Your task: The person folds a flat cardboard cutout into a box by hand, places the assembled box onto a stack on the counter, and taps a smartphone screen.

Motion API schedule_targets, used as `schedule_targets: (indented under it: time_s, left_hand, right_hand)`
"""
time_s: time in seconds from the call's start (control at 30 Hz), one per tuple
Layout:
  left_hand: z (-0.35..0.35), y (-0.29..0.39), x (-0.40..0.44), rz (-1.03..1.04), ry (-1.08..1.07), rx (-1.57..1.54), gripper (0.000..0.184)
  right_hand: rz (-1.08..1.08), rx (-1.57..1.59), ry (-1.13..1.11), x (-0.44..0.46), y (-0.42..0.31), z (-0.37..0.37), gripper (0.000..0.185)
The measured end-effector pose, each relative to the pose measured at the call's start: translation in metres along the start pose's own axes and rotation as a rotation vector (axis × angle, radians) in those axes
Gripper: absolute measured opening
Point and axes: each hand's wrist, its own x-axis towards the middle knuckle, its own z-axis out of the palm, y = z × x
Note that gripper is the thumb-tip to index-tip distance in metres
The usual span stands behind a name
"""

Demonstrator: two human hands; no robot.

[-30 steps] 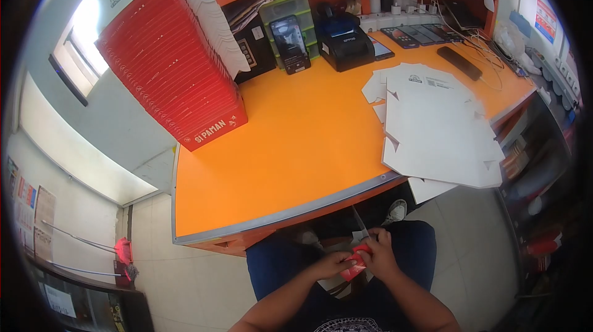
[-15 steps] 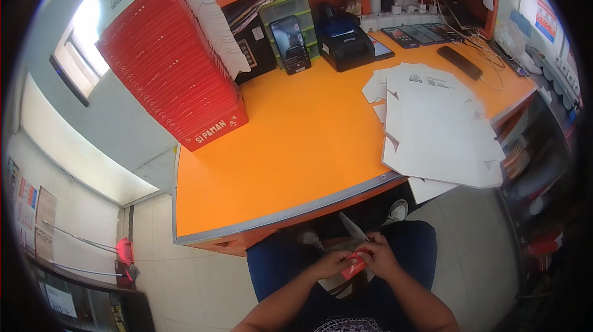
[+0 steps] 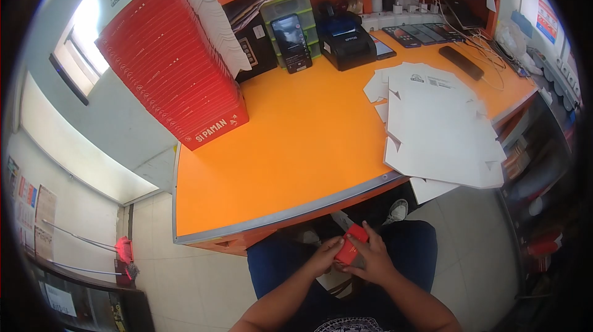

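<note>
Over my lap, in front of the desk edge, I hold a partly folded red cardboard box (image 3: 352, 244). My left hand (image 3: 325, 256) is closed on its left side, with the thumb along the panel. On the opposite side, my right hand (image 3: 372, 259) grips it with fingers bent around the edge. A pale flap sticks out at the far end of the cardboard; its lower part is hidden by my hands. A tall leaning stack of red boxes (image 3: 179, 66) marked "SI PAMAN" stands at the desk's left. Flat white box blanks (image 3: 441, 128) lie at the right.
The orange desk (image 3: 284, 165) has a grey metal edge above my knees. Toward its back stand a propped phone (image 3: 291, 45), a black printer (image 3: 348, 48) and green-framed drawers (image 3: 290, 8). Several phones, a dark power bank (image 3: 461, 62) and cables lie at the back right.
The red cardboard has been raised and turned, so more of its red face shows. Both hands have shifted with it, and the pale flap stands out less.
</note>
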Motion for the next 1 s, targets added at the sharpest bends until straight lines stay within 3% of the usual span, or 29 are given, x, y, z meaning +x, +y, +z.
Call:
schedule_targets:
  time_s: [0.2, 0.37, 0.4, 0.47, 0.53, 0.57, 0.77, 0.87, 0.97, 1.0]
  left_hand:
    - [0.008, 0.012, -0.006, 0.147, -0.164, 0.017, 0.041]
    - [0.007, 0.014, -0.005, 0.211, -0.179, 0.460, 0.056]
    - [0.007, 0.019, -0.006, 0.219, -0.173, 0.582, 0.061]
    - [0.014, 0.047, -0.013, -0.083, -0.116, 0.520, 0.062]
    - [0.009, 0.055, -0.020, -0.166, -0.077, 0.506, 0.059]
    - [0.004, 0.053, -0.023, -0.099, -0.068, 0.526, 0.055]
    - [-0.014, 0.061, -0.032, 0.413, -0.056, 0.744, 0.027]
    - [-0.020, 0.056, -0.027, 0.549, 0.018, 0.870, 0.020]
    - [-0.022, 0.049, -0.020, 0.612, 0.127, 1.035, 0.016]
    - [-0.021, 0.047, -0.018, 0.625, 0.170, 1.101, 0.015]
  right_hand:
    - [0.124, 0.221, 0.311, -0.001, 0.023, 0.001, 0.069]
    - [0.370, 0.707, 0.643, -0.003, 0.070, 0.013, 0.051]
    - [0.367, 0.672, 0.646, -0.003, 0.073, 0.015, 0.050]
    - [0.361, 0.601, 0.649, -0.002, 0.077, 0.015, 0.046]
    - [0.464, 0.963, 0.710, 0.004, 0.064, 0.002, 0.046]
    - [0.515, 1.145, 0.734, 0.006, 0.060, -0.002, 0.047]
    - [0.667, 1.513, 0.749, 0.015, 0.067, -0.007, 0.047]
    - [0.691, 1.592, 0.585, 0.014, 0.071, -0.004, 0.047]
    - [0.816, 1.533, 0.447, 0.008, 0.085, 0.012, 0.055]
    - [0.806, 1.312, 0.443, 0.006, 0.092, 0.021, 0.059]
